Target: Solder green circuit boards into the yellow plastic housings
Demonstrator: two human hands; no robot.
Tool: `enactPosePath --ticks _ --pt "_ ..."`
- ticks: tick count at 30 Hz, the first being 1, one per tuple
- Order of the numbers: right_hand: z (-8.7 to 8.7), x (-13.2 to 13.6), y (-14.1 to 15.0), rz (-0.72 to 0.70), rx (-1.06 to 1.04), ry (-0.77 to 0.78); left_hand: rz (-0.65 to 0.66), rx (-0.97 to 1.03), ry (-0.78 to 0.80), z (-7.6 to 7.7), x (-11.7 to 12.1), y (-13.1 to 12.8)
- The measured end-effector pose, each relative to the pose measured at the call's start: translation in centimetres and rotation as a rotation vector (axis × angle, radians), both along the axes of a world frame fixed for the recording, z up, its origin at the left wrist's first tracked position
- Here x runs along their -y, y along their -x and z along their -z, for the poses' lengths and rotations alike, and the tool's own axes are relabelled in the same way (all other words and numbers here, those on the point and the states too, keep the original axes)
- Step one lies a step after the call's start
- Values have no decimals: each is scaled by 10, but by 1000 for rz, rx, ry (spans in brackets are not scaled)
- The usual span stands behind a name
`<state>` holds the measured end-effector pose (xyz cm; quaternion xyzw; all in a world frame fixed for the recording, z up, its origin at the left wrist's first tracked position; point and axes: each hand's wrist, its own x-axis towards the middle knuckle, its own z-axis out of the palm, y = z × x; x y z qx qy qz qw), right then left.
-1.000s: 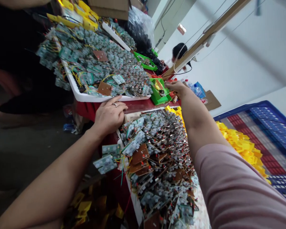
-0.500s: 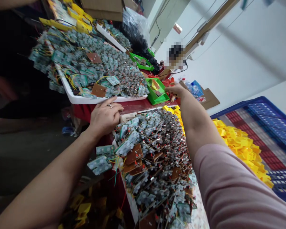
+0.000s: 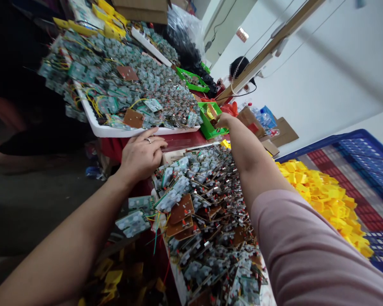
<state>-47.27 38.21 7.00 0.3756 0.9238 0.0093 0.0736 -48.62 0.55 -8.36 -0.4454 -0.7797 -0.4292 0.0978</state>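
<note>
Observed right hand (image 3: 225,121) drawn leftward in frame since the earlier view, closer to the green plastic tray (image 3: 214,132). Recorded, across the centre, a table (image 3: 181,142) under red cloth, bearing at upper left a white tray (image 3: 140,131) heaped with circuit boards (image 3: 140,85) and, at lower centre, a loose pile of boards (image 3: 207,221). Noted, at right, a blue plastic crate (image 3: 364,146) holding yellow plastic parts (image 3: 322,199). Located the green plastic tray near the centre, just beyond the pile, its long axis running from upper left to lower right, open side facing up toward the camera. Found left hand (image 3: 142,155) lying just beside the white tray, left fingers (image 3: 155,142) extended and slightly parted, gripping nothing. Found right fingers (image 3: 219,122) bunched at the tray's near corner; any grip on a small item not determinable. Judged main risk: a forearm snagging trailing wires (image 3: 156,229), or a knock tipping the tray or sliding boards off the crowded table edge.
</note>
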Motion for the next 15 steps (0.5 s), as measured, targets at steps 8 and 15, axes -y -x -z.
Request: enactPosePath --ticks 8,15 --pt "-17 -8 -24 97 -143 62 -36 10 3 0 -3 1" --pt "-41 -8 -50 131 -205 176 -45 -19 -25 3 -5 2"
